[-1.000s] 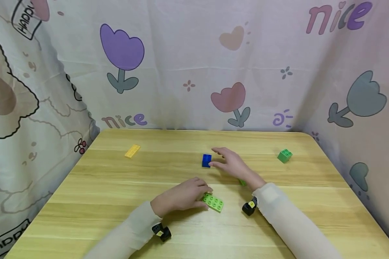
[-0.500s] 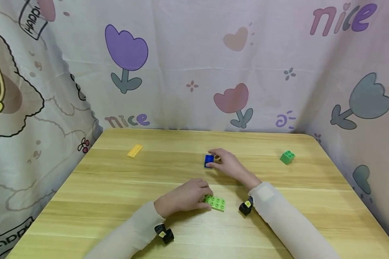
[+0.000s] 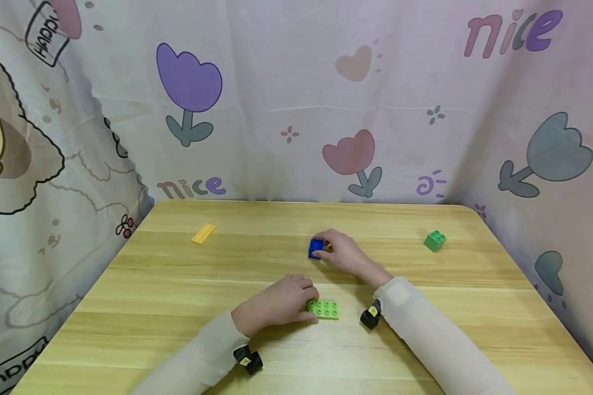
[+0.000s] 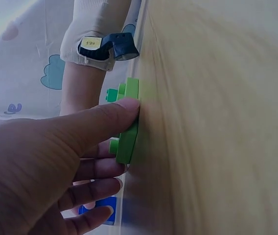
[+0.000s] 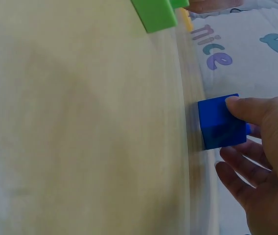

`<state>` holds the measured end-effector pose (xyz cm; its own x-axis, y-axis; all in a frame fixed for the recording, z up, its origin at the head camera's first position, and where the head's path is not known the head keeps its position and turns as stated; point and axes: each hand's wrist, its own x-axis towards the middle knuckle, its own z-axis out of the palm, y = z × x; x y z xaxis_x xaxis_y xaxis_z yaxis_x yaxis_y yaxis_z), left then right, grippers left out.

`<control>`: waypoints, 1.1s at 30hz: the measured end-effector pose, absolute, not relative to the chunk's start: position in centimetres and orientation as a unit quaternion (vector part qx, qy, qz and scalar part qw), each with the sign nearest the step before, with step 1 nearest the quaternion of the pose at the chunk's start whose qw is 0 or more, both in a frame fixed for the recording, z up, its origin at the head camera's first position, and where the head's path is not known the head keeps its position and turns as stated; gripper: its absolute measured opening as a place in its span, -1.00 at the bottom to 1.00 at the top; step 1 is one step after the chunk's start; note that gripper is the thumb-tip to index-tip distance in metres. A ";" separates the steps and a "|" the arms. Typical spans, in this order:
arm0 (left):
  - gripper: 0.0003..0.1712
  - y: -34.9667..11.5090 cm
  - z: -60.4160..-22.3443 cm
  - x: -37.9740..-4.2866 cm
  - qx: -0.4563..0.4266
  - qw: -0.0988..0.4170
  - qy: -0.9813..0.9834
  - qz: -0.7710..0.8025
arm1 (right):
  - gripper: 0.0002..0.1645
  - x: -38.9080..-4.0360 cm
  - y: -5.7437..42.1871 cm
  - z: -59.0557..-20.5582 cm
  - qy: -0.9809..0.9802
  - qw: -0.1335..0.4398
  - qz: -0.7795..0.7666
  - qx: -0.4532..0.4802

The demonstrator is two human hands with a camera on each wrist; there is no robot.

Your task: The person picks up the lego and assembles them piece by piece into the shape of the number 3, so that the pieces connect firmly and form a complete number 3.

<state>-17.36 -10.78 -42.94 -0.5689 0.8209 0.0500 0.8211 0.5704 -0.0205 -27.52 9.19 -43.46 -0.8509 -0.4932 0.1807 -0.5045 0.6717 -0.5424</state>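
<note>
My left hand (image 3: 279,302) pinches the left end of a flat lime-green toy brick (image 3: 328,310), studs up, near the front middle of the table. In the left wrist view the thumb lies along one side of the lime-green brick (image 4: 127,139), fingers behind it. Farther back, my right hand (image 3: 346,253) grips a blue toy brick (image 3: 315,249) between thumb and fingers. The right wrist view shows the thumb on an upper corner of that blue brick (image 5: 221,125), with other fingers spread below.
On the wooden table (image 3: 178,285), a flat yellow-orange brick (image 3: 204,233) lies at the back left. A taller green brick (image 3: 435,240) stands at the back right. Behind the table's far edge hangs a printed curtain (image 3: 267,82).
My right hand has closed from beside the blue brick onto it. The lime-green brick in my left hand has turned from slanted to nearly level across the view.
</note>
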 end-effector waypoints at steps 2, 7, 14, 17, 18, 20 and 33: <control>-0.54 -10.8 -43.0 -17.4 -0.463 0.025 -0.886 -0.005 | -0.49 -27.5 9.2 -43.4 -0.916 0.011 0.292 0.276; -0.55 -10.8 -42.9 -17.5 -0.463 0.023 -0.886 -0.008 | -0.51 -27.1 9.3 -43.0 -0.917 0.015 0.275 0.289; -0.55 -10.9 -42.8 -17.5 -0.461 0.021 -0.887 -0.004 | -0.50 -26.3 9.6 -42.6 -0.919 0.030 0.230 0.318; -0.55 -11.0 -42.9 -17.5 -0.458 0.017 -0.889 -0.009 | -0.50 -25.9 9.8 -42.4 -0.918 0.043 0.212 0.333; -0.55 -11.0 -43.0 -17.5 -0.457 0.015 -0.889 -0.011 | -0.51 -25.7 9.9 -42.3 -0.918 0.046 0.205 0.337; -0.55 -11.1 -43.0 -17.5 -0.455 0.013 -0.890 -0.015 | -0.51 -25.4 10.1 -42.1 -0.916 0.053 0.196 0.345; -0.57 -11.2 -43.0 -17.4 -0.465 0.039 -0.884 -0.023 | -0.53 -22.8 11.6 -41.3 -0.904 0.050 0.198 0.376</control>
